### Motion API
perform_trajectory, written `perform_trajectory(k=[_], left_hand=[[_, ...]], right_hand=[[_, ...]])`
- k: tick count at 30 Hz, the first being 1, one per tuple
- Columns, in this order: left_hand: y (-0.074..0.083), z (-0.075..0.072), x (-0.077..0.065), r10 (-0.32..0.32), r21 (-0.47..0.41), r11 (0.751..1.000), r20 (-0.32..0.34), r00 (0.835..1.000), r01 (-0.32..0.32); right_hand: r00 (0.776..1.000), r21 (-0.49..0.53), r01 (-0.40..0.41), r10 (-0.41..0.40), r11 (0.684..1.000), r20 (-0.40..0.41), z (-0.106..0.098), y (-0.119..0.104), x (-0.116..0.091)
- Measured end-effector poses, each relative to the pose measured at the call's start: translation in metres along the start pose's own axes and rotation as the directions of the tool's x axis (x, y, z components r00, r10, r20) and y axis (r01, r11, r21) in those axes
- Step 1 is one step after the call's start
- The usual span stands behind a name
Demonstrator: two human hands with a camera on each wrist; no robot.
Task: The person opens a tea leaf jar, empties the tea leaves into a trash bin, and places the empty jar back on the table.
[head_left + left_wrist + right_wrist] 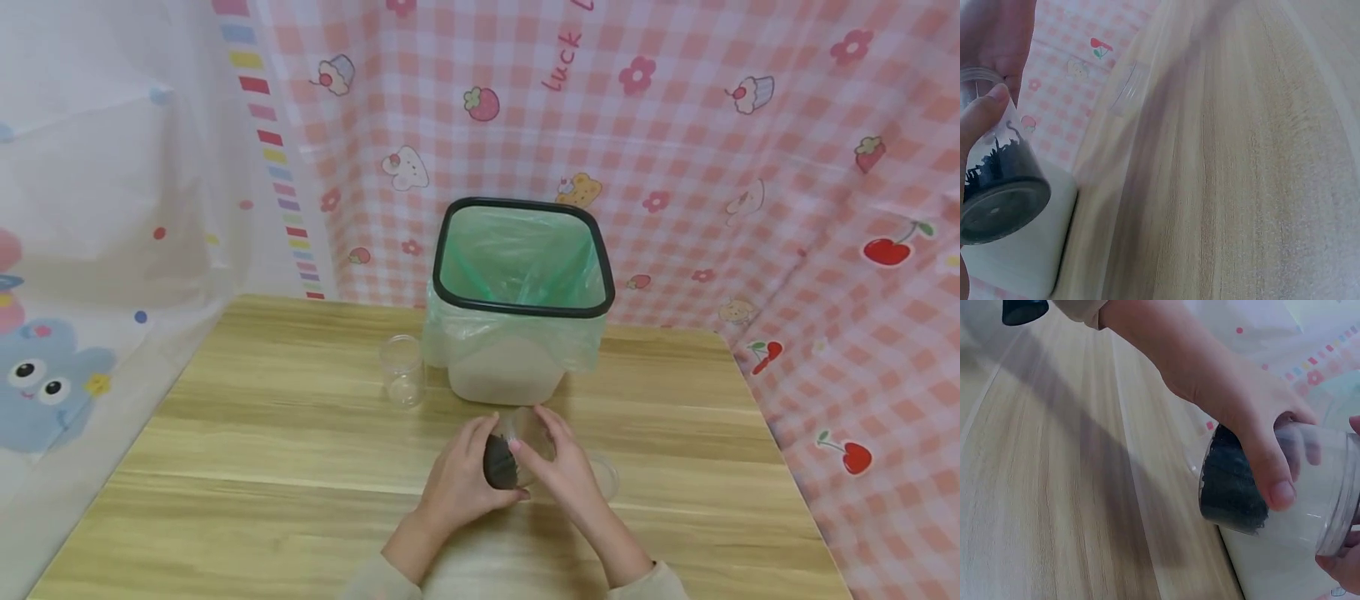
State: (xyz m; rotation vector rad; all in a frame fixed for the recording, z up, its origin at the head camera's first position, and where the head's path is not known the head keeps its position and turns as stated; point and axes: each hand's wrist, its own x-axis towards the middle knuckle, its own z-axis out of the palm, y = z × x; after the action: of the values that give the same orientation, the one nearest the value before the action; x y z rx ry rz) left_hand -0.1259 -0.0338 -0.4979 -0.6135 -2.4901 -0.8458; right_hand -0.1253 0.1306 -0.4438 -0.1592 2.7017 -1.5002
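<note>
Both hands hold a clear plastic jar (1310,481) that lies tilted on its side in the air, low over the table in front of a bin. Dark, shredded-looking contents (1229,484) are packed at its base. My left hand (459,473) grips the jar around the dark end, its thumb across the wall. Around the other end, near the rim, the fingers of my right hand (562,467) are curled. A clear round lid (606,478) lies on the table just right of my right hand.
Behind the hands stands a pale bin (506,371) with a black rim and a green liner bag (517,250). To its left is a second clear jar (403,371), upright. The wooden table (262,467) meets printed curtains at its back and sides.
</note>
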Motion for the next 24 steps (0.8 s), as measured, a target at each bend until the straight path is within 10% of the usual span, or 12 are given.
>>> perform_trajectory(k=[14,24], left_hand=[[0.014,-0.01,0.002,-0.021,-0.08,0.997,0.007,1.0,0.021],[0.015,-0.007,-0.003,0.027,-0.114,0.993,-0.139,0.99,-0.043]], right_hand=[[0.986,0.041,0.072,-0.065,0.997,-0.155,0.007,-0.007,-0.005],[0.935,0.006,0.252,-0.242,0.968,-0.259,0.013,-0.007,-0.007]])
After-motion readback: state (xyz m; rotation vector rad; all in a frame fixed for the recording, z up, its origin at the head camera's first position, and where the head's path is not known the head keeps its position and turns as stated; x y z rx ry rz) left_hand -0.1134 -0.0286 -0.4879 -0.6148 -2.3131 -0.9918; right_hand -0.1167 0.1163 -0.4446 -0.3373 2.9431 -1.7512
